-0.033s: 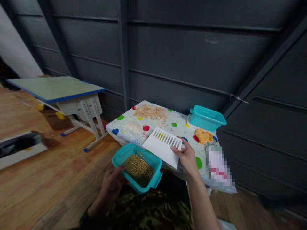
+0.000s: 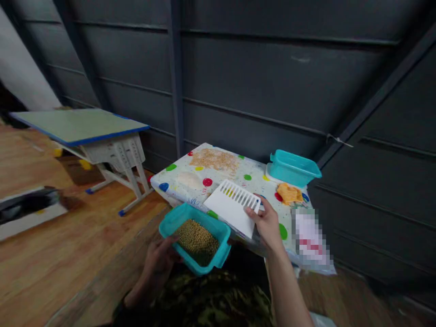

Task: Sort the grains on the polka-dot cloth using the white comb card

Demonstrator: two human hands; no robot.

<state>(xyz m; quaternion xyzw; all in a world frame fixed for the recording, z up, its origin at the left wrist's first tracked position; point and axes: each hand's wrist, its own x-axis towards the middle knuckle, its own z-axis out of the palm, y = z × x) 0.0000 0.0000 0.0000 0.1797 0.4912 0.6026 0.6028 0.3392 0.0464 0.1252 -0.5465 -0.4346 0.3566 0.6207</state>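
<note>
Nearest, the left hand [image 2: 160, 256] is closing on the near left side of a turquoise tub [image 2: 223, 253], its thumb reaching over the rim and its other fingers mostly hiding underneath or behind. Just inside that thumb, pale round beans [image 2: 195, 236] are filling the tub's lower part, with a few clinging to the far wall. That 1-sided hold is probably carrying much of the weight, so spreading the hidden fingers wide under the base and keeping the rim level should be stopping the beans from sliding.

Ahead and to the right, the right hand [image 2: 267, 222] is pinching the corner of a white slotted plate [image 2: 231, 206], thumb lying on top; the lower fingers are hiding. The slots are running leftward from its fingertips along the far edge, while the solid part is facing the tub. A firm thumb and a steady wrist should be keeping the plate from twisting or catching the tub's rim.

Beyond the plate, a dotted tablecloth [image 2: 180, 175] is carrying a pale patch [image 2: 190, 180] and a tan, grainy spread [image 2: 214, 160], both to the left of the right fingers. Past those fingers, to the right, an orange cloth [image 2: 289, 194] is lying crumpled, and a 2nd turquoise tub [image 2: 294, 168] is sitting farther back.
</note>
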